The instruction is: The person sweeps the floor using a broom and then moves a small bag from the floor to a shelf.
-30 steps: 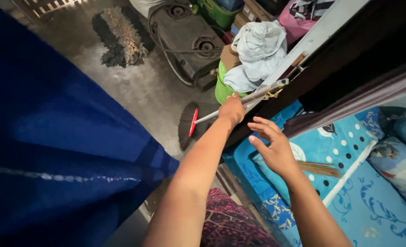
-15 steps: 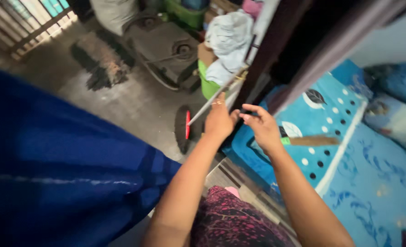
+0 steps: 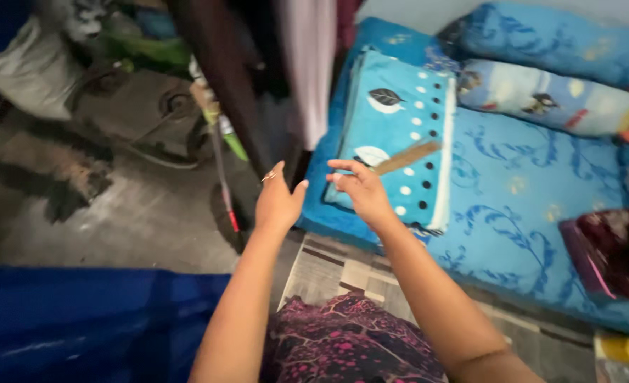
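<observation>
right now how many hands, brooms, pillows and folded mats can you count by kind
hands: 2, left hand and right hand, both empty
broom: 1, red-handled broom leaning by the doorway
pillows: 2, blue pillow and printed pillow
folded mat: 1, dotted blue mat
total: 6

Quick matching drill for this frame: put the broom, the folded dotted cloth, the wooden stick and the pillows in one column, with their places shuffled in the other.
1 broom
2 folded dotted cloth
3 wooden stick
4 pillows

A along the bed's far edge
B lying across the dotted cloth
C leaning by the dark doorpost
D on the blue bed, near the right hand

Pairs: 1-C, 2-D, 3-B, 4-A
</observation>
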